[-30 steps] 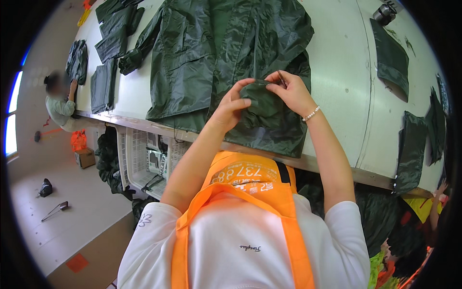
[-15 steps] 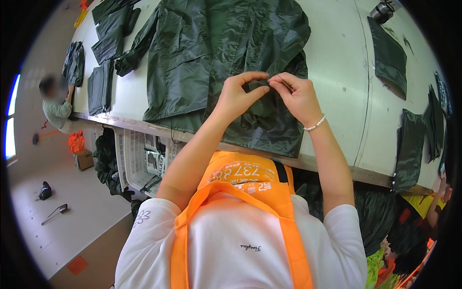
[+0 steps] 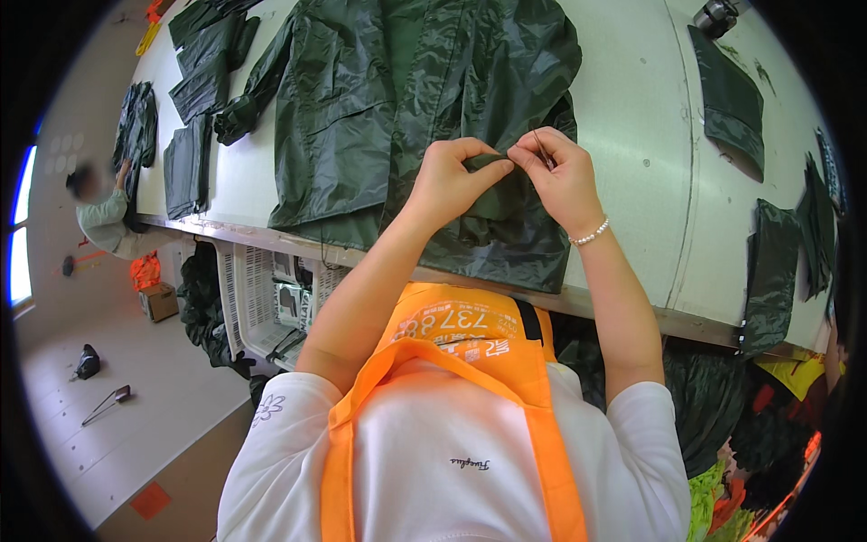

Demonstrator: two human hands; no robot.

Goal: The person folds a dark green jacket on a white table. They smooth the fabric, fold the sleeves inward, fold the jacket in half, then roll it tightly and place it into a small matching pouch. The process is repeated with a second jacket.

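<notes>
Pale tabletop (image 3: 623,208) ran across the room, with folded green clothes (image 3: 187,167) on it and another person (image 3: 101,217) beside its left end. A dark green jacket (image 3: 343,154) lay spread in front, reaching the near edge. Left hand (image 3: 449,183) and right hand (image 3: 562,181) pinched its lower part, fingertips close together; a thin dark tool (image 3: 544,152) sat within the right.

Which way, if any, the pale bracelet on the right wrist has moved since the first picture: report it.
Yes: the pale bracelet has moved closer to the table's near edge.
</notes>
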